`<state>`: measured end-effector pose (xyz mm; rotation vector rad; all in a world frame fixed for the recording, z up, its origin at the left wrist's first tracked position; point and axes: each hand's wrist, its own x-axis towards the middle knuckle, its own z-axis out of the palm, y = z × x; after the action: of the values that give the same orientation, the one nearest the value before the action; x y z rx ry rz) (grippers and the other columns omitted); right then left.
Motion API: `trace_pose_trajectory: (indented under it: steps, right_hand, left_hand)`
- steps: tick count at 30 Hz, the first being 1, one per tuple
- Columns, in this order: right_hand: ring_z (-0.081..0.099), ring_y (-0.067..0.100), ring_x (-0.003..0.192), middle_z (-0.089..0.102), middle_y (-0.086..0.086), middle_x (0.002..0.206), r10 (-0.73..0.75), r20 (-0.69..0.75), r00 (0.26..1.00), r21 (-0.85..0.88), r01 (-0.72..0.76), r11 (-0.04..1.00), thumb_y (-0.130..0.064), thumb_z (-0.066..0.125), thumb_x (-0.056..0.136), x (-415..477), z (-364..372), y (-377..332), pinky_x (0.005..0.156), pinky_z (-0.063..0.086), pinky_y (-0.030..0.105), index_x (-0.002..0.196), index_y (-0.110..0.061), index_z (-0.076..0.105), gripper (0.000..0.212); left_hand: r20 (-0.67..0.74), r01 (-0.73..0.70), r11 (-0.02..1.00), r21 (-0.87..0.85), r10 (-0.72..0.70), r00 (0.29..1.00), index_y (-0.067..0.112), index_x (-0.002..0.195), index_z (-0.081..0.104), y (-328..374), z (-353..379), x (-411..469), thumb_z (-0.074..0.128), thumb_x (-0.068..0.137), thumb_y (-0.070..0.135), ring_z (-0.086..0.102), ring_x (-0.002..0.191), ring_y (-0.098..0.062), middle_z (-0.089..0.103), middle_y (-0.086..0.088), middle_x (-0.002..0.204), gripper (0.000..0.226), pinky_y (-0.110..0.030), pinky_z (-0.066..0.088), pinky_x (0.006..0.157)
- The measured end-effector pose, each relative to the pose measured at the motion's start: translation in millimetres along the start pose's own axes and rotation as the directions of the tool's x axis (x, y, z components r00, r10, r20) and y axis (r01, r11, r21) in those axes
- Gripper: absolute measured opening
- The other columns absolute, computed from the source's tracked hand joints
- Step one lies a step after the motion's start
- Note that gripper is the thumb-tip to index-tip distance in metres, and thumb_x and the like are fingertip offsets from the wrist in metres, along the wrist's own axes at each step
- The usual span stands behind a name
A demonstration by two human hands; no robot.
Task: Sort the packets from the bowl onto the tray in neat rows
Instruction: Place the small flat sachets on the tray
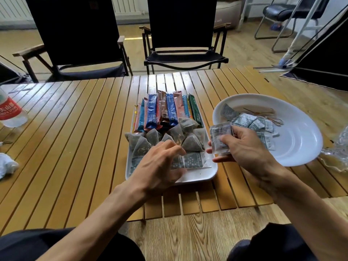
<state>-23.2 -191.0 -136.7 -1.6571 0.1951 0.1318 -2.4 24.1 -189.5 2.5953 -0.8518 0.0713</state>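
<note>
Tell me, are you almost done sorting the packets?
More than halfway, it seems. The stick packets and pyramid bags already sit in rows on the tray. The right hand holds one grey packet; the left hand touches the flat packets in the near row. A small pile waits in the bowl.

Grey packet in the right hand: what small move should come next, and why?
Probably lower the held packet onto the tray, in its near row beside the flat grey packet. The right hand pinches it at the tray's right edge, and the left hand is over that row.
</note>
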Motion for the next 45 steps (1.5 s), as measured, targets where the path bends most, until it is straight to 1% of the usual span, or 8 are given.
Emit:
trace_pose_trajectory:
  steps: [14,17,22,29,34,39,41,45]
  right_hand:
    - [0.073,0.015,0.073,0.071,0.011,0.096,-0.077,-0.009,0.997,-0.142,0.075,0.987,-0.01,0.06,0.094,-2,1,4,0.049,0.056,0.025,0.1,-0.009,0.065,0.008]
    - [0.066,0.007,0.06,0.073,0.008,0.085,-0.129,0.001,0.992,-0.194,0.127,0.973,-0.01,0.068,0.088,-3,4,4,0.047,0.051,0.022,0.093,-0.008,0.066,0.006]
    - [0.067,0.002,0.065,0.072,-0.002,0.078,-0.152,0.117,0.981,-0.18,0.172,0.968,-0.008,0.074,0.082,-5,23,4,0.053,0.049,0.014,0.09,-0.016,0.065,0.014]
    - [0.072,0.018,0.074,0.074,0.007,0.081,-0.067,0.139,0.988,-0.023,0.071,0.997,-0.021,0.063,0.092,-4,28,6,0.052,0.052,0.026,0.093,-0.008,0.065,0.013]
    - [0.071,0.02,0.073,0.071,0.014,0.083,-0.018,0.113,0.993,0.034,0.014,0.999,-0.024,0.061,0.094,-4,24,7,0.051,0.051,0.025,0.094,-0.006,0.063,0.018]
    - [0.07,0.014,0.071,0.072,0.006,0.082,-0.129,0.12,0.984,-0.157,0.147,0.977,-0.024,0.064,0.092,-4,25,13,0.056,0.052,0.024,0.09,-0.009,0.064,0.015]
    - [0.067,0.005,0.075,0.069,-0.002,0.083,-0.254,0.199,0.947,-0.366,0.312,0.877,-0.022,0.069,0.088,-6,34,17,0.064,0.053,0.018,0.09,-0.014,0.064,0.009]
    - [0.057,0.012,0.094,0.058,-0.001,0.099,-0.315,0.458,0.831,-0.586,0.549,0.597,-0.018,0.063,0.09,-3,68,24,0.087,0.053,0.026,0.106,-0.024,0.06,0.017]
  left_hand:
    - [0.022,0.049,0.998,0.027,-0.05,0.999,0.025,0.122,0.055,0,-6,-3,0.064,0.086,0.034,0.047,0.109,-0.012,0.054,0.004,0.122,0.038,-0.025,0.037,0.092]
    - [-0.037,0.085,0.988,-0.131,-0.091,0.995,0.023,0.118,0.058,0,-12,-6,0.064,0.085,0.033,0.052,0.107,-0.008,0.057,0.005,0.118,0.034,-0.028,0.044,0.092]
    - [0.025,0.199,0.762,-0.617,-0.235,0.972,0.023,0.107,0.062,10,-30,3,0.062,0.088,0.021,0.062,0.093,0.0,0.066,0.007,0.099,0.02,-0.019,0.053,0.081]
    - [0.042,0.294,0.549,-0.782,-0.425,0.904,0.013,0.092,0.063,1,-53,-2,0.056,0.09,0.013,0.061,0.076,-0.004,0.066,-0.005,0.092,0.007,-0.014,0.049,0.061]
    - [-0.11,0.272,0.672,-0.689,-0.468,0.877,0.007,0.077,0.056,-12,-74,-13,0.057,0.089,0.015,0.063,0.07,0.003,0.065,-0.007,0.084,0.015,-0.011,0.049,0.058]
    - [-0.071,0.339,0.802,-0.492,-0.425,0.902,0.003,0.081,0.058,-23,-72,-30,0.054,0.083,0.03,0.066,0.085,-0.021,0.068,-0.014,0.091,0.028,-0.036,0.059,0.067]
    - [-0.062,0.343,0.838,-0.425,-0.405,0.912,0.004,0.081,0.056,-23,-72,-32,0.054,0.082,0.03,0.063,0.082,-0.029,0.065,-0.018,0.087,0.026,-0.044,0.058,0.067]
    - [0.004,0.335,0.894,-0.298,-0.35,0.937,0.012,0.075,0.052,-23,-68,-35,0.053,0.083,0.026,0.059,0.076,-0.02,0.06,-0.011,0.081,0.016,-0.032,0.055,0.066]
